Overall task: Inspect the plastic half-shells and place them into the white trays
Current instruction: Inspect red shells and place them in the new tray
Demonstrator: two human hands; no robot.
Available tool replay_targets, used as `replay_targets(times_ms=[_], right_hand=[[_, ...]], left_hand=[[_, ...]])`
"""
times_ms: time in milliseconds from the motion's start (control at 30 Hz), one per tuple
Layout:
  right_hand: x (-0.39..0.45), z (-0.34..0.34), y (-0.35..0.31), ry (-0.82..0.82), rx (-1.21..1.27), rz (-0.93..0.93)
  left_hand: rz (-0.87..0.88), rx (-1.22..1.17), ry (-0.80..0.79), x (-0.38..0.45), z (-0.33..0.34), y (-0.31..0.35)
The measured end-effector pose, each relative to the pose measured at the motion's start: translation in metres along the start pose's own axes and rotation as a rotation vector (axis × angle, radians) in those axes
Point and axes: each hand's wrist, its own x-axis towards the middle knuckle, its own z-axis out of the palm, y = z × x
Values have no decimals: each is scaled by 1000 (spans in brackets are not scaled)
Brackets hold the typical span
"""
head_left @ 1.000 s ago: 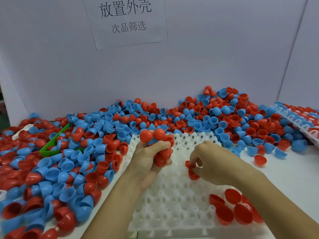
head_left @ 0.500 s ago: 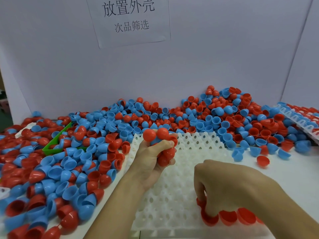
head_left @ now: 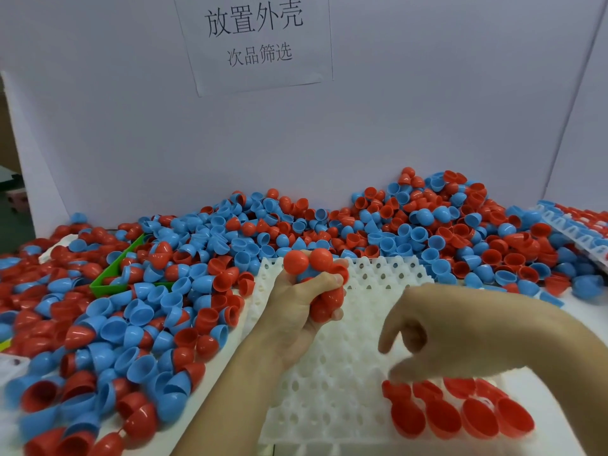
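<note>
Head view, read from the left edge of the white work surface (head_left: 559,311): a deep loose heap of red and blue plastic half-shells (head_left: 138,311) runs along the back wall, half burying a green plastic bin (head_left: 108,284) near the left end. Just right of that heap, the left hand (head_left: 296,307) hangs over the far left corner of the white moulded plastic tray (head_left: 329,383), fingers clenched round a clutch of red plastic half-shells (head_left: 312,268), with a sliver of blue showing among them. Further right, the right hand (head_left: 444,334) sits low over the tray's near right corner, fingers curled downward just above a row of red half-shells seated open side up (head_left: 454,413); it is blurred, so I cannot tell whether it pinches a shell or has let one go. At the far right edge, a second white tray loaded with shells (head_left: 579,228) lies tilted behind the heap. The step in hand looks like seating shells one at a time along the near row. To do it well, each shell should probably be turned once so rim and dome are checked, then pressed squarely into the next free pocket leftward, without nudging its seated neighbours. The left hand's supply is best kept close above the tray, loosely enough to feed single shells and firmly enough that none spill.
</note>
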Motion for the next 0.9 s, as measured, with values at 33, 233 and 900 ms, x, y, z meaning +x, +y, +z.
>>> replay_targets(times_ms=[33,233,900], right_hand=[[19,-17,-11,64,31,17],[55,4,-16,795,512,-126],[58,30,-7,807,569,-67]], left_hand=[[8,23,-5,0,0,0],[208,416,41,0,2,-2],[536,1096,62,2,4,-18]])
